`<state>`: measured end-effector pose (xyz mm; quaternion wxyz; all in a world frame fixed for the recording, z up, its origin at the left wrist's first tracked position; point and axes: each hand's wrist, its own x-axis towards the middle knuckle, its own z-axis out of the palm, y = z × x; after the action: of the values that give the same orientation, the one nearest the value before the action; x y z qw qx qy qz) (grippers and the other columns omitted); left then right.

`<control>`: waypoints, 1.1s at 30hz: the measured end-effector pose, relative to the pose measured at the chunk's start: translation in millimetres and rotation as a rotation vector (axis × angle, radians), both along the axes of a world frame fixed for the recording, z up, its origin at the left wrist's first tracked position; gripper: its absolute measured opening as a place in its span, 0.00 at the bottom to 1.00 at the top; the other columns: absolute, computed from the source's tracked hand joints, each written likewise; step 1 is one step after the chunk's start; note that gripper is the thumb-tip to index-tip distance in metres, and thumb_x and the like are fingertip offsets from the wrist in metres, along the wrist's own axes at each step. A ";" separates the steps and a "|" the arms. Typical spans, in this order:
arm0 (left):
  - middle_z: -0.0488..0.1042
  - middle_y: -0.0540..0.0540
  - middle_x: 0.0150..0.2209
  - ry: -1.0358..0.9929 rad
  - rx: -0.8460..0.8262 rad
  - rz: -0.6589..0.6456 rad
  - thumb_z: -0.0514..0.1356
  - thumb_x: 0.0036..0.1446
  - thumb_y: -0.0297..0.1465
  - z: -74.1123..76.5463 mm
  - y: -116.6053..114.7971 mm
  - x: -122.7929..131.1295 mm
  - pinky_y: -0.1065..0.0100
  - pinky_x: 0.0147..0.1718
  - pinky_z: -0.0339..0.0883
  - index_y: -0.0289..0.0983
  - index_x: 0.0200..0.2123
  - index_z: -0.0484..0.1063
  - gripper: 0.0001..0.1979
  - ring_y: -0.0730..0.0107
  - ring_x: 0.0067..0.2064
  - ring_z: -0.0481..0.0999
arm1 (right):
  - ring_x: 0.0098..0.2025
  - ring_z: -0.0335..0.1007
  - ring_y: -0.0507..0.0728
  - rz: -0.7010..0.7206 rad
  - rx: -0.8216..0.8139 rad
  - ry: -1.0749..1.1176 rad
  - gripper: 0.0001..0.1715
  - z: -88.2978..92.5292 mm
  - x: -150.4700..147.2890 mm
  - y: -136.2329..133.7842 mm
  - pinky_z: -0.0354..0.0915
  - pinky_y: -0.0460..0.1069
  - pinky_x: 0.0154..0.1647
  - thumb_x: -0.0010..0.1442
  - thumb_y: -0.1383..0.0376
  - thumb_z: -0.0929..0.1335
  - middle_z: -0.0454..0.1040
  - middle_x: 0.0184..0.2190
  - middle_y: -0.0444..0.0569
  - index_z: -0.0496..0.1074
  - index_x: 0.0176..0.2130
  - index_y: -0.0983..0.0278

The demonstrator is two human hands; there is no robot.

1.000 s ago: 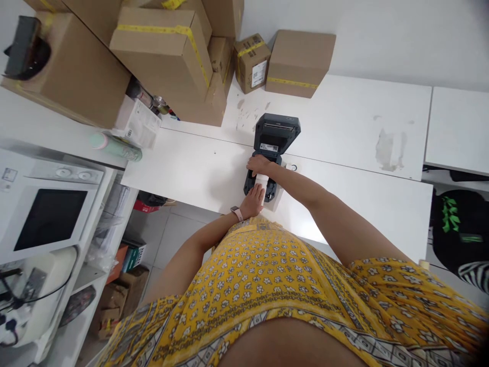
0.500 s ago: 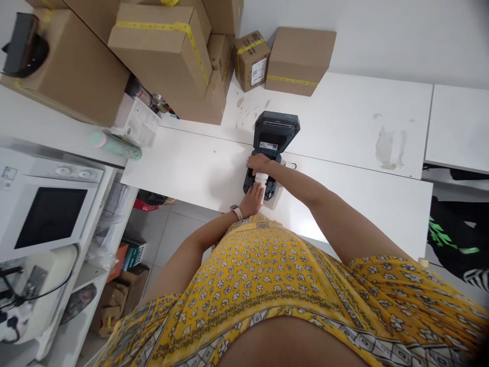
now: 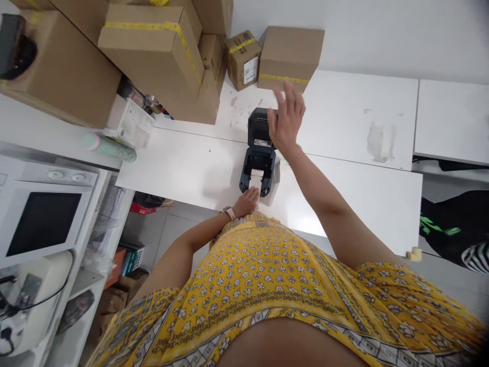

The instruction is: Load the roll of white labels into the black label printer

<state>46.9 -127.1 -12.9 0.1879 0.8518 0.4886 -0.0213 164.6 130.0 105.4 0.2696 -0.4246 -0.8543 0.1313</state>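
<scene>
A dark label printer [image 3: 245,165] stands on the white table with its lid [image 3: 255,130] tipped back. Inside its body lies a white paper roll [image 3: 256,173], and a white paper strip [image 3: 254,182] runs from it toward the front edge. My left hand [image 3: 246,203], a watch on its wrist, grips the strip at the front of the printer, fingers close together. Raised over the right side of the lid is my right hand [image 3: 288,120]. Its fingers are spread with nothing in them, and it hides part of the lid.
Cardboard boxes [image 3: 153,56] are stacked at the back left, and a wide box [image 3: 288,56] stands behind the printer. A green bottle [image 3: 110,148] lies at the table's left end. Further left, a white microwave [image 3: 46,209] sits on a shelf unit.
My right hand has left the printer's inside and moved up and back beside the lid, opening its fingers. My left hand stays at the front. The paper roll now sits lower in the printer.
</scene>
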 end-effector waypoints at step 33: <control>0.76 0.38 0.48 -0.329 -0.238 1.003 0.52 0.65 0.38 29.3 -22.6 -17.3 0.57 0.51 0.63 0.37 0.46 0.73 0.16 0.54 0.50 0.74 | 0.74 0.30 0.61 0.145 -0.155 -0.205 0.32 -120.6 51.9 -209.8 0.39 0.65 0.71 0.71 0.56 0.55 0.36 0.73 0.49 0.49 0.70 0.59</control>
<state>29.6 -149.7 16.4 0.3440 0.4788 0.7938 0.1494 216.6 -79.8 -15.1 0.1370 -0.3924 -0.8931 0.1720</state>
